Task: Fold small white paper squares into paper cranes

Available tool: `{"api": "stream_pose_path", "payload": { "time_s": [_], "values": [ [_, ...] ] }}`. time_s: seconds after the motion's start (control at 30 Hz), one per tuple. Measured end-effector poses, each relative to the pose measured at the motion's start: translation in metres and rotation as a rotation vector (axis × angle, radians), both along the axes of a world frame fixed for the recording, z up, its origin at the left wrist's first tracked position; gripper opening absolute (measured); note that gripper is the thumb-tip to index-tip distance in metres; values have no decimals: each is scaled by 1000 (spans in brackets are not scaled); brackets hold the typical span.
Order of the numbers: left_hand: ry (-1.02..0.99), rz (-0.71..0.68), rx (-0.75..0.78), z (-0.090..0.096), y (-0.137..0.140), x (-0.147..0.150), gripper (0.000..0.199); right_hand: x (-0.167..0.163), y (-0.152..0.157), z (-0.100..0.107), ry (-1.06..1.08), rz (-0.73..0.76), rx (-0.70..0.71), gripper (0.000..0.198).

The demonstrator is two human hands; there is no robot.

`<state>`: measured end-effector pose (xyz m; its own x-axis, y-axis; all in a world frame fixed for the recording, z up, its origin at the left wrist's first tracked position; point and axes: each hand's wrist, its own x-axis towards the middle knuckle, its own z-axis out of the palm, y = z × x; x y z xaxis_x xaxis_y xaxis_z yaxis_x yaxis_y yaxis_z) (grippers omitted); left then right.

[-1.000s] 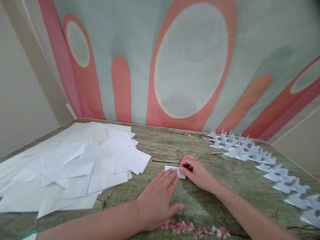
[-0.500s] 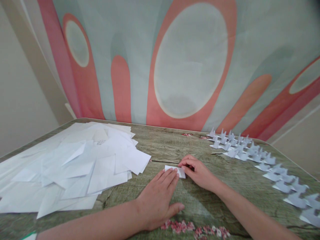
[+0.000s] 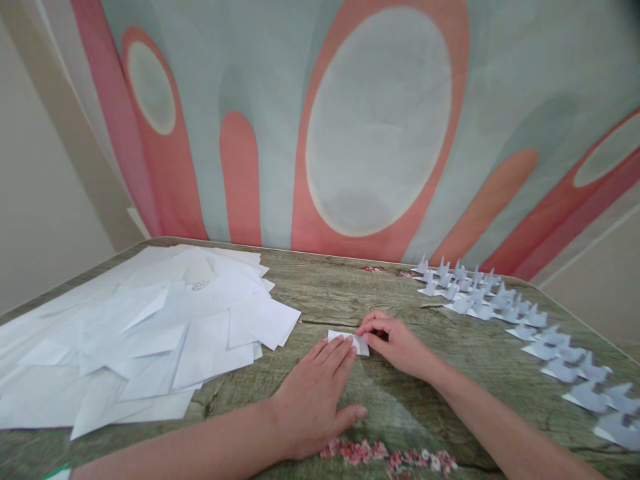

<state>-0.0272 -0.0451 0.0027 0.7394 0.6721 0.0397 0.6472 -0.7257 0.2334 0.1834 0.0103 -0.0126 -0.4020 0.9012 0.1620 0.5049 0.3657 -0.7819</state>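
A small folded piece of white paper (image 3: 362, 347) lies on the wood-patterned tabletop. My left hand (image 3: 320, 397) rests flat across its lower left part, fingers stretched and thumb apart, covering some of it. At the paper's upper right edge, my right hand (image 3: 400, 345) pinches with thumb and forefinger, the other fingers curled. The exact folds under the fingertips are too small to make out.
Loose white paper sheets (image 3: 210, 350) spread in a heap on the left of the table (image 3: 310, 287). Several folded white paper figures (image 3: 560, 370) stand in rows along the right. A patterned cloth (image 3: 280, 167) hangs behind the table.
The view has shifted very slightly. Both hands keep the same position on the folded paper.
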Motion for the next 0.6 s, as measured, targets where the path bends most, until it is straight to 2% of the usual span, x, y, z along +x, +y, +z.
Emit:
{"api": "stream_pose_path", "payload": {
  "time_s": [0.27,0.6],
  "values": [
    [-15,-9,19,0,0,-2,68,-3,-4,3,-46,-8,44,12],
    [-48,-20,17,8,11,-4,55,-6,-7,0,-68,-24,103,13]
  ]
}}
